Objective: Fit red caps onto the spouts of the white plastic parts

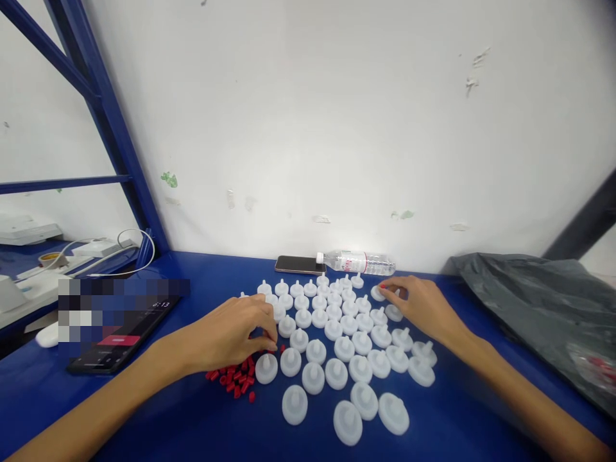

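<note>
Nearest, bare forearms (103, 407); left hand (272, 343) curled nearly closed beside red tubular caps (237, 377), hold unclear; right hand (384, 288) pinching at a white stemmed disc (376, 294), among many on blue tabletop (192, 423).

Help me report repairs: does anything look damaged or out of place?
The white wall looks marred: dark marks and greenish patches break its plain surface. The bottle lies on its side behind the white discs.
</note>
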### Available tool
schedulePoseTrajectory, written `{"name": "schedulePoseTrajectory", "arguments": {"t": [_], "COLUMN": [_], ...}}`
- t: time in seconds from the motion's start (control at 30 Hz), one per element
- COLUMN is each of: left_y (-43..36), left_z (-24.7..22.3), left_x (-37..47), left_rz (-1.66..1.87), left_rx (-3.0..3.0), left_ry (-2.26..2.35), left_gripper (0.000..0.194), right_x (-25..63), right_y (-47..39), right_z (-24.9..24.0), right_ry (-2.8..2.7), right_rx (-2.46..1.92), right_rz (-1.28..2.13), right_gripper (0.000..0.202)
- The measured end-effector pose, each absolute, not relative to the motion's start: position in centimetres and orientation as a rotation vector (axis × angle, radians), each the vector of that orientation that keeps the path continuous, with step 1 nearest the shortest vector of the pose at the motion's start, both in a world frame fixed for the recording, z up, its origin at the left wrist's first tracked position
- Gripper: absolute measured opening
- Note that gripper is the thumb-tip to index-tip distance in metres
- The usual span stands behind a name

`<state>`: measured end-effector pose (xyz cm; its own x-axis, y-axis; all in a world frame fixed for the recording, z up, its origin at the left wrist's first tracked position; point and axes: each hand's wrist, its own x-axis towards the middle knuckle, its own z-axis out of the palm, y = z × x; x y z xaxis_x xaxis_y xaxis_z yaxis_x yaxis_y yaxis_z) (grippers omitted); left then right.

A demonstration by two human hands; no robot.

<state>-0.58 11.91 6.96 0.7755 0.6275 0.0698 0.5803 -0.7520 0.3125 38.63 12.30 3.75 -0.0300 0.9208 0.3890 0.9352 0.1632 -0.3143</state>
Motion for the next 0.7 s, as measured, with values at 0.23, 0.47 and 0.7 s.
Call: {"name": "schedulePoseTrajectory", "arguments": {"t": [0.23, 0.47, 0.7], "left_y": [11.8, 11.4, 10.9], "left_z": [6.5, 6.7, 7.2], "left_x": [-0.5, -0.3, 0.4], "left_rz": [0.258, 0.366, 0.742], "left_rx": [2.702, 2.722, 2.727], "left_ry": [0.936, 0.924, 0.84], "left_gripper": [0.006, 0.008, 0.009], "right_x": [40.5, 41.2, 38.4], "right_y": [11.6, 11.4, 10.2], "right_z": [5.6, 5.2, 6.9], "right_ry": [-1.951, -2.034, -1.894], "right_rx": [-1.832, -1.745, -1.593], "right_rz": [0.077, 0.282, 0.12], "right_gripper": [0.043, 0.026, 0.033]}}
